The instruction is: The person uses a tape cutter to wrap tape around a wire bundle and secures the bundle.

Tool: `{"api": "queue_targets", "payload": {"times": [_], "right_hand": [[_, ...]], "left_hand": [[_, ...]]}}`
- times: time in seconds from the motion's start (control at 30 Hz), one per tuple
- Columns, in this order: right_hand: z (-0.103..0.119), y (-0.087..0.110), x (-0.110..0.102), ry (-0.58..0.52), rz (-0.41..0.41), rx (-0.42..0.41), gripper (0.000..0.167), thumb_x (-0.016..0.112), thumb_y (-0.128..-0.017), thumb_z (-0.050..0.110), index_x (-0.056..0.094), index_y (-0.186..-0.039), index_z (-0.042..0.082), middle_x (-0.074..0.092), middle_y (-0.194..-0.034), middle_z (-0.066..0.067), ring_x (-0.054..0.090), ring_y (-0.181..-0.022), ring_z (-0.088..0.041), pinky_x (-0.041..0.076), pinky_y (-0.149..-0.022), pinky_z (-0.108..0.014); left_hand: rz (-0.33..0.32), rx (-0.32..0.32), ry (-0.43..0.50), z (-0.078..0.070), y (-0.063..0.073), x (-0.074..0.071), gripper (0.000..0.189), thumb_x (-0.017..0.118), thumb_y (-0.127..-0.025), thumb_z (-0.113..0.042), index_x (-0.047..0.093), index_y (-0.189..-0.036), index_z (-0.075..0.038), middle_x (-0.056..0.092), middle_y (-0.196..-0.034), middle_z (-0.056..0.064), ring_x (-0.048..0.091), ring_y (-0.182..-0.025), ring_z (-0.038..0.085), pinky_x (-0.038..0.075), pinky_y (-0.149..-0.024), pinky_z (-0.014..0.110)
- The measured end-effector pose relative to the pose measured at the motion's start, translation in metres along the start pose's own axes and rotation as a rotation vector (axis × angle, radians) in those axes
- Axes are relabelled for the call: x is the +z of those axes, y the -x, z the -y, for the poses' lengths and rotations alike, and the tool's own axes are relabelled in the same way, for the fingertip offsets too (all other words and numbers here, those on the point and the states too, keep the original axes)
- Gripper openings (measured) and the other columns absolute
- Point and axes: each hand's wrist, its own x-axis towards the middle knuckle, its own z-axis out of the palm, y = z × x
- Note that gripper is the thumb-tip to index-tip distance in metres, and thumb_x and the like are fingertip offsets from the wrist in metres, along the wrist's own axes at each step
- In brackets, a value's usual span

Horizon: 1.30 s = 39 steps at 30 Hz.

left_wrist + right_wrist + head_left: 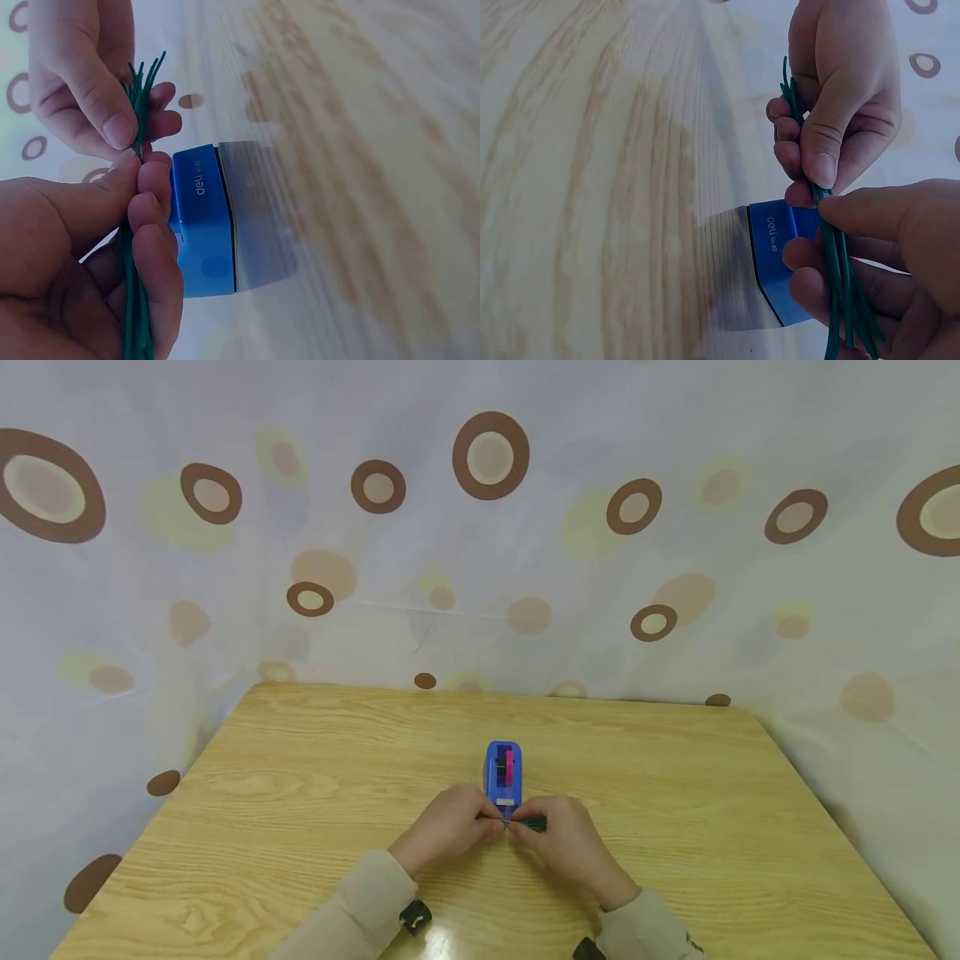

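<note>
A bundle of thin green strands runs lengthwise through both hands, its loose ends fanning out at either side. My left hand pinches it between thumb and fingertips. Right beside, my right hand pinches the same bundle, and the two thumbs nearly meet at its middle. Just beyond the fingers stands a blue tape dispenser with a pink roll core, its front end facing me. In the right wrist view, the strands spread below the right thumb; the fingers hide their middle stretch.
The wooden table carries the dispenser and reaches back to a hanging cloth with brown ring patterns. Dark straps sit at the wrists by the beige sleeves.
</note>
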Motion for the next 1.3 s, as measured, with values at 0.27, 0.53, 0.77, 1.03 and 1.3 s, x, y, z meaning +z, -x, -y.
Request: {"api": "queue_targets", "payload": {"times": [0.27,0.53,0.77,1.03,1.3], "right_hand": [[-0.003,-0.001,-0.004,-0.079,0.100,0.010,0.006,0.071,-0.092,0.015,0.076,-0.094,0.013,0.072,-0.096,0.006,0.065,-0.091,-0.014,0.053,-0.082,-0.039],[-0.010,-0.003,-0.005,-0.224,0.172,0.071,0.015,0.064,-0.098,0.018,0.076,-0.096,0.008,0.070,-0.094,0.001,0.057,-0.082,-0.014,0.049,-0.070,-0.027],[-0.009,-0.003,-0.005,-0.266,0.117,0.104,0.008,0.069,-0.093,0.011,0.077,-0.093,0.009,0.072,-0.098,0.000,0.059,-0.091,-0.016,0.049,-0.079,-0.032],[-0.003,-0.002,-0.005,-0.240,0.070,0.116,0.007,0.072,-0.090,0.008,0.078,-0.091,0.012,0.073,-0.099,0.001,0.063,-0.099,-0.020,0.050,-0.089,-0.044],[0.001,-0.001,-0.004,-0.204,0.034,0.093,0.006,0.075,-0.087,0.007,0.080,-0.090,0.010,0.074,-0.096,0.000,0.066,-0.098,-0.021,0.051,-0.089,-0.048]], "left_hand": [[-0.051,0.010,-0.092,-0.002,0.001,0.003,0.008,0.074,-0.090,-0.019,0.082,-0.092,-0.017,0.073,-0.089,-0.010,0.060,-0.078,0.000,0.050,-0.069,0.021],[-0.089,0.004,-0.106,-0.003,0.002,0.004,0.008,0.074,-0.090,-0.016,0.082,-0.092,-0.016,0.073,-0.090,-0.008,0.059,-0.078,0.002,0.050,-0.069,0.022],[-0.057,-0.030,-0.014,-0.005,0.001,0.001,0.008,0.074,-0.090,-0.017,0.081,-0.093,-0.015,0.073,-0.090,-0.009,0.060,-0.080,0.003,0.051,-0.072,0.025],[0.006,-0.042,0.062,0.000,-0.001,-0.002,0.010,0.071,-0.092,-0.019,0.080,-0.093,-0.016,0.068,-0.087,-0.013,0.056,-0.079,0.004,0.049,-0.074,0.026],[0.068,-0.099,0.117,0.003,-0.001,-0.003,0.041,0.057,-0.102,-0.028,0.069,-0.066,-0.011,0.052,-0.060,-0.006,0.042,-0.053,0.008,0.034,-0.051,0.024]]}}
